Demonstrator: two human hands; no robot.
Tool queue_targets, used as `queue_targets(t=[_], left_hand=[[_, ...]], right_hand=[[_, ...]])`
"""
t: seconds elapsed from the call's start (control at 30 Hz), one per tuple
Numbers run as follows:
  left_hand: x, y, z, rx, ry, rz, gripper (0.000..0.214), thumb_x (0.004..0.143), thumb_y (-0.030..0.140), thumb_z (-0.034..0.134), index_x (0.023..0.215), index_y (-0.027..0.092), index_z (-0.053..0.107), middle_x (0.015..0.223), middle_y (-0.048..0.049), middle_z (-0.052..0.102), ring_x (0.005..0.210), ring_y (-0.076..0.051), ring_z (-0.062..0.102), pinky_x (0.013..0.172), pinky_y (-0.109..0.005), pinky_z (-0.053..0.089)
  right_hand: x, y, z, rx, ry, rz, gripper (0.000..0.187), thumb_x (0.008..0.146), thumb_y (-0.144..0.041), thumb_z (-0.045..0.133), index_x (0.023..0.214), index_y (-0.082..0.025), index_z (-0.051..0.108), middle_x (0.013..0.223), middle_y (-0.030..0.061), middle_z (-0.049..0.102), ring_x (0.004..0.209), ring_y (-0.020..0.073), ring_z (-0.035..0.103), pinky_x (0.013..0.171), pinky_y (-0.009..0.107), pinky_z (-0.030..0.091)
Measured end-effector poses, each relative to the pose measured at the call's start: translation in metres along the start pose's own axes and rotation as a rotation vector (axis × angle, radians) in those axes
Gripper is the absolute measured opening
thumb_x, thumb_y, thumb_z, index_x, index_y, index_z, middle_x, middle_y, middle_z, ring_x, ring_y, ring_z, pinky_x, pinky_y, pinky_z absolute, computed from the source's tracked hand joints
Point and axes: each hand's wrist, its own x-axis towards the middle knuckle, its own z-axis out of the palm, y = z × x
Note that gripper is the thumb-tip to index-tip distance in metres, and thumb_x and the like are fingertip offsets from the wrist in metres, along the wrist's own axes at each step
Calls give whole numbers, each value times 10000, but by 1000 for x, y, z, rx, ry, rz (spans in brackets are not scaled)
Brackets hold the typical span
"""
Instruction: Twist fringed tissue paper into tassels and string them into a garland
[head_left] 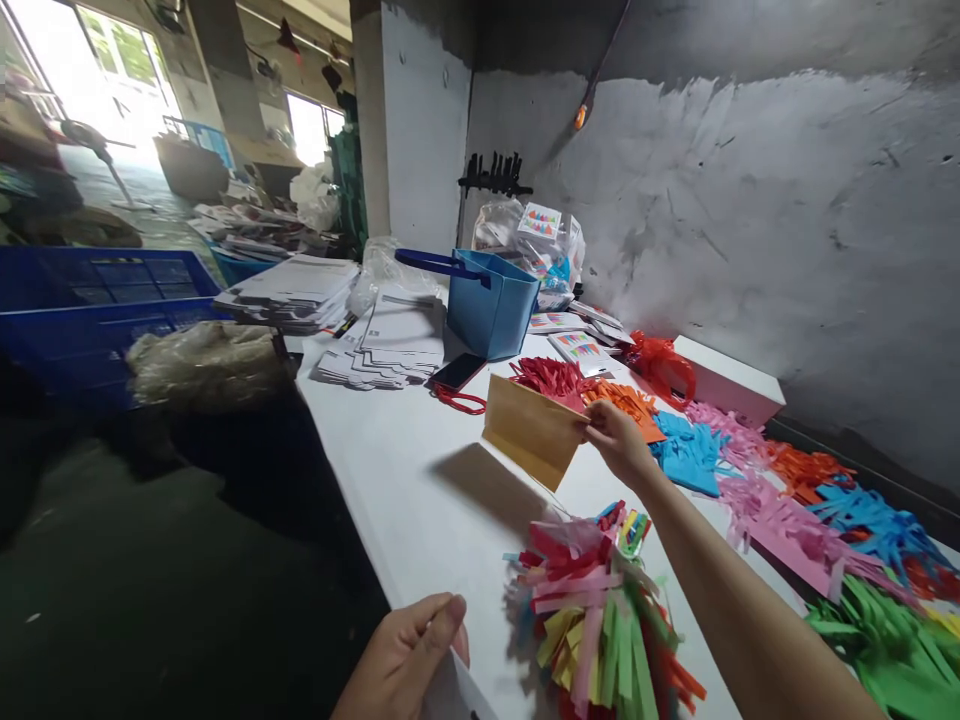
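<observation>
My right hand pinches the right edge of a folded brown card, held tilted above the white table. My left hand, low in the head view, is closed on a white sheet, cut off by the bottom edge. Whether sheet and card are one piece, I cannot tell. Between my arms lies a bunch of multicoloured tissue-paper tassels. Beyond my right hand are red tassels, orange tassels and blue tassels.
A blue felt basket stands at the back beside a phone. Stacks of white cards line the left edge. More pink tassels and green tassels lie right, with a white box by the wall. A blue crate is left.
</observation>
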Motion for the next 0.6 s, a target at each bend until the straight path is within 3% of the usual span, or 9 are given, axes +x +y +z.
queue_targets(t=[0.1,0.2,0.27,0.33,0.4,0.47,0.53,0.6], left_hand=[[-3,7,3,39,-22,139,648,804,769,518,589,159,550,529,10,451,493,-104,365,471,-213,293],[-17,18,9,26,77,315,429,813,633,632,924,223,689,803,-42,661,547,-126,473,487,-220,382],[-29,27,15,-36,117,366,517,817,536,681,1274,324,567,1123,-67,673,524,-100,475,453,-212,390],[-40,35,23,-75,21,361,717,814,470,711,1441,368,379,1325,-96,589,547,-85,504,479,-205,441],[-44,40,33,-22,-186,308,660,811,435,726,1392,292,449,1212,-100,643,612,-104,549,556,-210,494],[-42,40,45,104,-348,281,350,818,417,721,1064,183,637,872,-48,678,643,-127,552,586,-205,488],[-39,37,58,241,-406,318,280,841,402,691,757,147,612,681,-13,605,633,-125,523,579,-196,453],[-37,34,70,340,-442,368,297,859,392,662,709,144,596,675,-12,598,642,-129,516,583,-204,440]], right_hand=[[-69,-34,-39,51,238,-171,256,888,-442,660,953,-205,590,918,35,679,864,178,666,814,320,553],[-160,-62,-73,17,447,-286,209,866,-302,711,1058,-260,642,989,42,710,902,192,693,772,279,570],[-216,-75,-85,-9,335,-233,211,859,-261,711,1065,-275,669,936,33,725,827,185,710,698,239,580],[-257,-78,-89,34,137,-113,169,882,-268,673,1050,-264,689,907,35,731,799,184,715,656,215,578],[-285,-72,-86,147,42,40,130,909,-292,637,1012,-244,698,891,35,727,797,172,707,663,202,566],[-305,-57,-81,302,47,176,133,909,-321,643,981,-223,697,880,33,717,800,159,689,691,205,552],[-322,-42,-75,443,57,265,197,876,-360,689,995,-204,698,897,43,714,820,167,674,709,228,542],[-338,-29,-70,475,87,320,232,862,-398,700,959,-187,706,859,45,707,794,169,654,695,245,527]])
